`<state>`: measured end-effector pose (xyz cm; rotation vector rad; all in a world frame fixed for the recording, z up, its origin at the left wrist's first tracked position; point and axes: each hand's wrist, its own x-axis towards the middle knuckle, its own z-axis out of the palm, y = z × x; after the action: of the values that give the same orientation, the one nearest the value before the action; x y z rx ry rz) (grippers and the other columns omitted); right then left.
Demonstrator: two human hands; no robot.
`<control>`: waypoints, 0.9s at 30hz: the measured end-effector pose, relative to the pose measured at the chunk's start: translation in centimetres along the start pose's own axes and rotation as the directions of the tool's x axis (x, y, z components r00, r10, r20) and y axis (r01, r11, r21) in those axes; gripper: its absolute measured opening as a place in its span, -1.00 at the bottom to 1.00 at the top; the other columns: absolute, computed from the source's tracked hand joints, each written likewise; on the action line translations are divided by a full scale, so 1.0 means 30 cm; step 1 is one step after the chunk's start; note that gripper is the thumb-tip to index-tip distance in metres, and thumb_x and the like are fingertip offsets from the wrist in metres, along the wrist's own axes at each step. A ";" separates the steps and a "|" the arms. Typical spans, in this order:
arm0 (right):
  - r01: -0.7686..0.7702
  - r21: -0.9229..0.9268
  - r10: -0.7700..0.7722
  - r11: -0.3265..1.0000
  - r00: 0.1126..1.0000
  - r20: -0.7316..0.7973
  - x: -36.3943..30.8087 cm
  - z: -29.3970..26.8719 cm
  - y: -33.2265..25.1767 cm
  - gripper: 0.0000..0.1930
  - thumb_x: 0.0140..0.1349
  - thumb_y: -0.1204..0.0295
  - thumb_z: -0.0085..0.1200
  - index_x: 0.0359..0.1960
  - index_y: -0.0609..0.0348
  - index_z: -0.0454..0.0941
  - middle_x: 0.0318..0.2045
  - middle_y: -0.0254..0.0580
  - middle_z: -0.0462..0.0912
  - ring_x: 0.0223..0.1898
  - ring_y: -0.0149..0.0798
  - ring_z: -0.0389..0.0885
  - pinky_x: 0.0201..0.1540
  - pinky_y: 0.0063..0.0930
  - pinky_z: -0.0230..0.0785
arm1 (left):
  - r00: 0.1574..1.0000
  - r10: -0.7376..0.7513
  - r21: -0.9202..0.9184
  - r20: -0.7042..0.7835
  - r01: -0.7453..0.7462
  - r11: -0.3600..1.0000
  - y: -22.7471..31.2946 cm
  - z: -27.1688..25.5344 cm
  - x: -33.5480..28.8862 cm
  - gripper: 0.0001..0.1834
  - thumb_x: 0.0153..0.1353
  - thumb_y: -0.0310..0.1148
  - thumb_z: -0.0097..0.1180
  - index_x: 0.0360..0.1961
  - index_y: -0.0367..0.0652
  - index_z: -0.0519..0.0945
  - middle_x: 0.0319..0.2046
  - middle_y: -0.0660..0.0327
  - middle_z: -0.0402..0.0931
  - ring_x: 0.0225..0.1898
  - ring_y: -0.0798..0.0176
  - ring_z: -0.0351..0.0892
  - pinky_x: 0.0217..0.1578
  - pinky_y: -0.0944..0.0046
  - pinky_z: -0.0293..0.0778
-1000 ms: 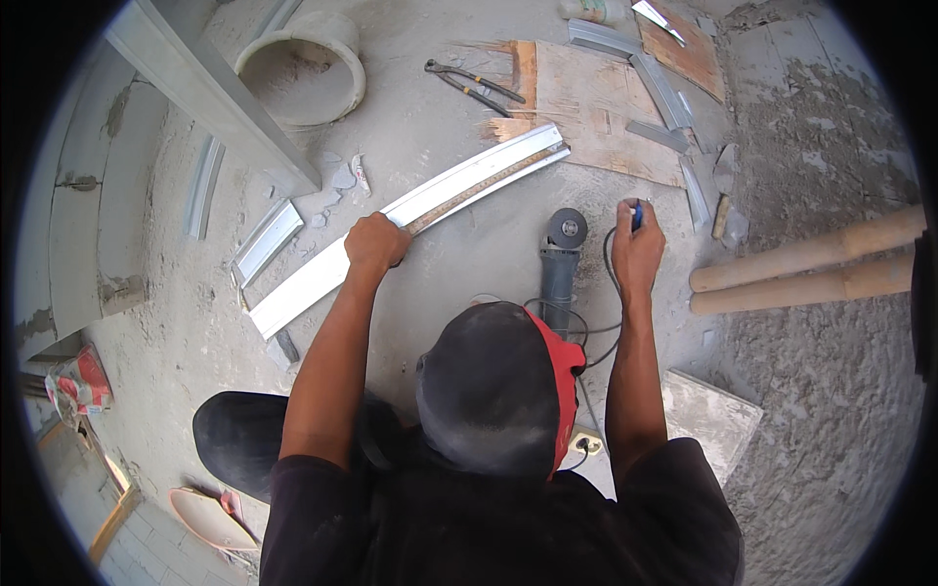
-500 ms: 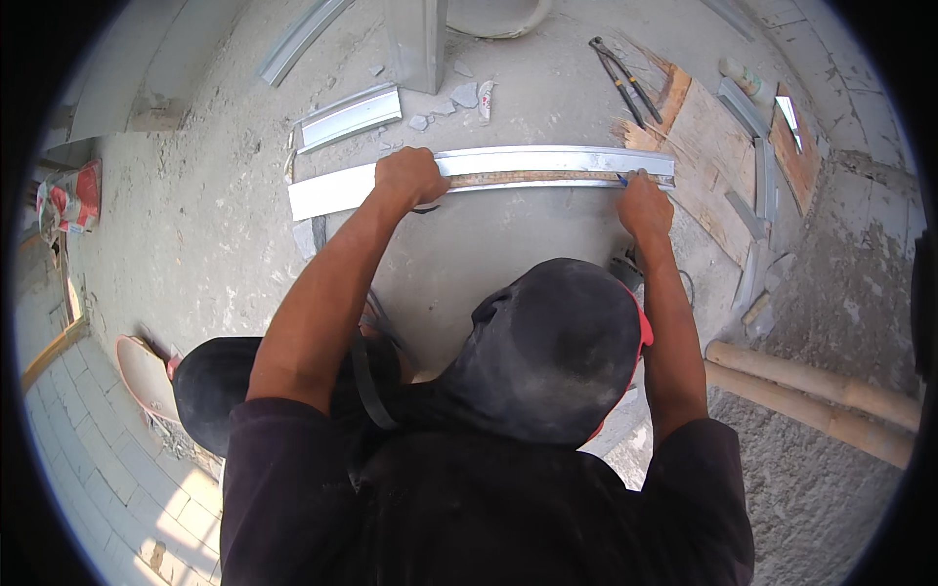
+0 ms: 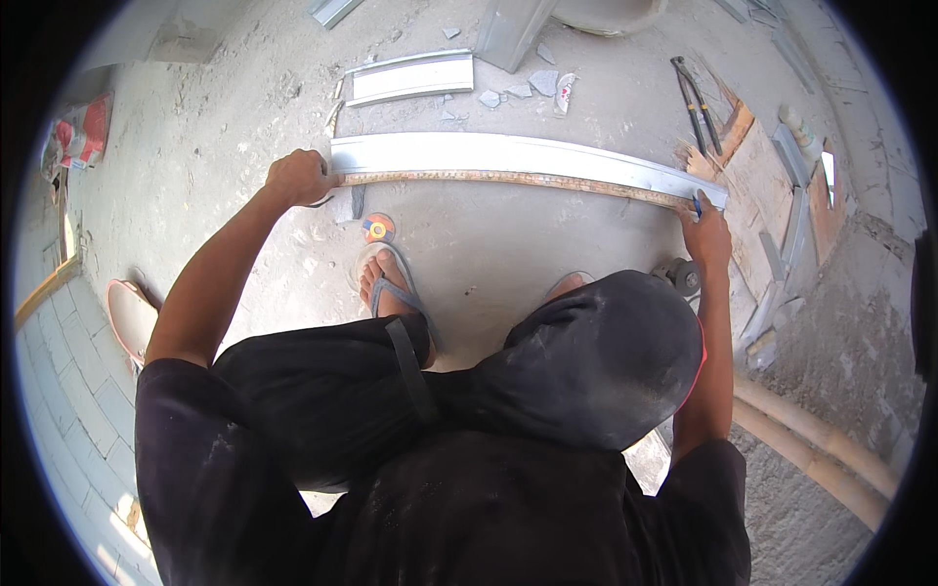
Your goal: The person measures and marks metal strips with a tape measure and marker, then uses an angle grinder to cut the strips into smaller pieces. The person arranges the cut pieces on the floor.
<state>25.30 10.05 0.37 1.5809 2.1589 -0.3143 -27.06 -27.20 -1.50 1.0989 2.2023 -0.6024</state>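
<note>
A long silvery metal profile (image 3: 489, 154) lies crosswise on the floor in front of me. Along its near edge stretches the worn yellowish blade of a tape measure (image 3: 508, 180). My left hand (image 3: 295, 179) is closed round the tape measure's body at the profile's left end; the fingers mostly hide it. At the right end my right hand (image 3: 707, 234) is closed on a slim blue pen (image 3: 698, 204), its fingers against the blade and the profile's end.
Beyond the profile lie a shorter metal piece (image 3: 410, 78) and broken grey shards (image 3: 518, 91). Long-handled pincers (image 3: 697, 105) rest near a wooden board (image 3: 767, 195) on the right. An orange disc (image 3: 378, 228) sits by my foot; a power tool (image 3: 677, 275) is partly hidden near my right forearm.
My left hand has moved left along the profile to its end, and a longer stretch of blade shows. My right hand stays at the right end. The view has shifted, showing my feet.
</note>
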 end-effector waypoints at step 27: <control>0.229 0.937 -0.414 0.265 0.904 -0.104 -0.015 0.236 -0.535 -0.70 0.57 0.29 0.09 0.10 0.25 0.68 -0.07 -0.20 0.78 0.00 -0.33 0.69 0.17 -0.39 0.47 | 0.972 0.146 -0.277 0.186 -0.090 0.957 -0.099 -0.031 0.147 -0.35 -0.06 0.04 0.50 -0.12 -0.35 0.82 -0.22 -0.12 0.80 -0.17 -0.06 0.80 -0.11 0.05 0.64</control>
<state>11.77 1.50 -6.83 1.3931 2.2049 -2.1251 -31.90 -25.84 -3.45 0.9731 1.9566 -0.3368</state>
